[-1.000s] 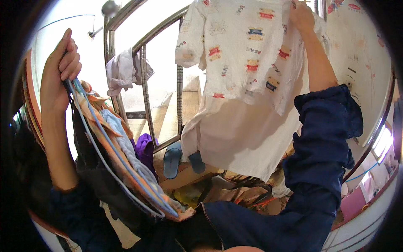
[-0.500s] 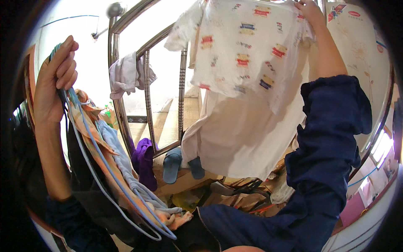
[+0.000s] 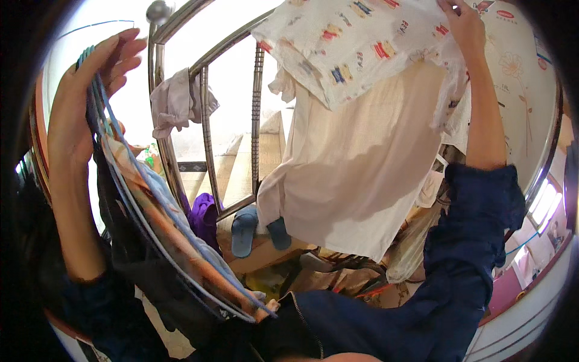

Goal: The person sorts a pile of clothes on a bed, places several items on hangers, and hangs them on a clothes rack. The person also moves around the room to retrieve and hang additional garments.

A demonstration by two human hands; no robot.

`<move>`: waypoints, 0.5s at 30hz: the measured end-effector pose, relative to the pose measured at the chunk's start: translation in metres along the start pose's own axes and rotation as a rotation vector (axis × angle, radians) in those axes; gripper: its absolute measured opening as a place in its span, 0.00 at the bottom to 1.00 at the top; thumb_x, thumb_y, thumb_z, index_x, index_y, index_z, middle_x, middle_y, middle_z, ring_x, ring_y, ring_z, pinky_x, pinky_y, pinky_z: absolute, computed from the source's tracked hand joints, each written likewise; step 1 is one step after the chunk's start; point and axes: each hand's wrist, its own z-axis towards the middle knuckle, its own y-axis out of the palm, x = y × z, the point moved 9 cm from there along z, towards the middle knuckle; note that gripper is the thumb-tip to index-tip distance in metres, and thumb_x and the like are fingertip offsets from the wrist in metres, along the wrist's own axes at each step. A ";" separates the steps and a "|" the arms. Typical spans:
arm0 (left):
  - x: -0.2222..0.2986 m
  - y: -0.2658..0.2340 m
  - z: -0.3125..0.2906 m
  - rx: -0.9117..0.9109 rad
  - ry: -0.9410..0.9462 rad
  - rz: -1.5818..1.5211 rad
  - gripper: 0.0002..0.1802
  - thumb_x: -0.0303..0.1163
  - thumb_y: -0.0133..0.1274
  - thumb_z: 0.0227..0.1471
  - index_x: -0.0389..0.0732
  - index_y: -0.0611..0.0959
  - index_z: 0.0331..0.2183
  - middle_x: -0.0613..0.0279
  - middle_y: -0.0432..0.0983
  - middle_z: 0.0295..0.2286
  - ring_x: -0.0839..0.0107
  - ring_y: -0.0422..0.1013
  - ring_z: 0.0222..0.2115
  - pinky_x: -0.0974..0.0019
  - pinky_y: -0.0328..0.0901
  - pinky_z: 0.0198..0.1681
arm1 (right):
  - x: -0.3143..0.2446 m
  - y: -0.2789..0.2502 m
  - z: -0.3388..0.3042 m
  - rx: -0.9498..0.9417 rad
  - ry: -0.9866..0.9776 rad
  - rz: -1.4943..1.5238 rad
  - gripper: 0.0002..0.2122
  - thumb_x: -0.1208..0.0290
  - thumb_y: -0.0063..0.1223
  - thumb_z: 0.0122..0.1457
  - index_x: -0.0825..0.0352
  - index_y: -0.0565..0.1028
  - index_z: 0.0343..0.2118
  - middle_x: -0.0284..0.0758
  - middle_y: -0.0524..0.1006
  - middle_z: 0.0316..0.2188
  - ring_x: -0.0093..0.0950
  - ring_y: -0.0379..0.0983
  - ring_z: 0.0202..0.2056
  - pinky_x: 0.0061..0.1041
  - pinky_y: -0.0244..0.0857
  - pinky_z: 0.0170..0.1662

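Observation:
Raised at the left, my left hand (image 3: 84, 90) carries a bunch of blue hangers (image 3: 111, 130) hooked over it by the thumb, the other fingers loosely stretched. Orange patterned cloth (image 3: 172, 211) and a black garment (image 3: 148, 271) hang down from these toward my lap. High at the upper right, my right hand (image 3: 464, 21) pinches the upper edge of a white short-sleeved shirt (image 3: 356, 54) with red and blue prints. Its top runs out of the picture. Behind that shirt a plain cream garment (image 3: 362, 169) hangs down; what holds it up is hidden.
A metal stair railing (image 3: 208, 120) stands ahead, with a greyish cloth (image 3: 175, 102) draped over it. Below are purple cloth (image 3: 204, 223), blue slippers (image 3: 244, 232) and mixed clutter (image 3: 338, 277). A white appliance-like panel with flower print (image 3: 512, 90) rises at the right.
My left hand's fingers have loosened from a closed grip, and the hangers have swung closer together. My right hand has shifted slightly right; the printed shirt's lower edge has swung up, baring more of the cream garment.

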 end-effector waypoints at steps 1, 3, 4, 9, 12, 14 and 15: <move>0.009 0.003 0.001 0.033 0.033 -0.019 0.20 0.37 0.44 0.51 0.33 0.74 0.41 0.55 0.73 0.37 0.74 0.72 0.35 0.78 0.66 0.41 | -0.024 -0.024 -0.004 0.014 -0.066 0.029 0.12 0.63 0.53 0.49 0.70 0.73 0.26 0.44 0.72 0.19 0.33 0.71 0.23 0.31 0.62 0.25; 0.011 0.008 0.009 -0.083 0.084 0.058 0.22 0.41 0.43 0.52 0.35 0.72 0.44 0.56 0.69 0.42 0.71 0.65 0.44 0.72 0.59 0.49 | -0.066 -0.031 -0.036 -0.071 0.128 0.179 0.10 0.67 0.53 0.49 0.70 0.73 0.26 0.42 0.72 0.17 0.29 0.71 0.23 0.30 0.62 0.24; 0.010 0.012 0.014 -0.145 0.116 0.071 0.24 0.43 0.43 0.52 0.37 0.71 0.45 0.56 0.67 0.45 0.69 0.62 0.49 0.70 0.55 0.52 | -0.088 -0.040 -0.046 -0.112 0.213 0.231 0.09 0.69 0.53 0.49 0.70 0.73 0.26 0.41 0.71 0.16 0.27 0.71 0.23 0.29 0.62 0.23; 0.046 0.023 0.031 -0.126 0.173 -0.004 0.23 0.41 0.41 0.53 0.36 0.70 0.46 0.54 0.66 0.45 0.68 0.62 0.49 0.69 0.54 0.54 | -0.170 -0.083 -0.082 0.058 -0.305 0.384 0.09 0.69 0.52 0.48 0.68 0.73 0.30 0.37 0.72 0.23 0.30 0.70 0.23 0.26 0.65 0.26; 0.030 0.043 0.033 -0.114 0.131 -0.133 0.23 0.41 0.40 0.53 0.35 0.69 0.47 0.53 0.66 0.46 0.67 0.62 0.49 0.68 0.53 0.54 | -0.216 -0.090 -0.121 0.041 -0.391 0.312 0.04 0.74 0.54 0.46 0.63 0.73 0.27 0.33 0.69 0.17 0.29 0.67 0.18 0.22 0.60 0.21; 0.023 0.041 0.026 -0.094 0.087 -0.200 0.23 0.40 0.40 0.54 0.35 0.68 0.47 0.52 0.66 0.46 0.66 0.62 0.49 0.68 0.52 0.55 | -0.231 -0.084 -0.138 -0.084 -0.311 0.411 0.03 0.73 0.54 0.46 0.62 0.72 0.25 0.33 0.67 0.16 0.30 0.66 0.17 0.24 0.58 0.19; 0.021 0.039 0.022 -0.077 0.066 -0.249 0.23 0.40 0.39 0.54 0.34 0.68 0.47 0.52 0.65 0.46 0.66 0.62 0.49 0.68 0.52 0.55 | -0.231 -0.075 -0.141 -0.203 -0.265 0.501 0.03 0.73 0.54 0.46 0.63 0.71 0.24 0.34 0.69 0.18 0.31 0.67 0.17 0.25 0.58 0.18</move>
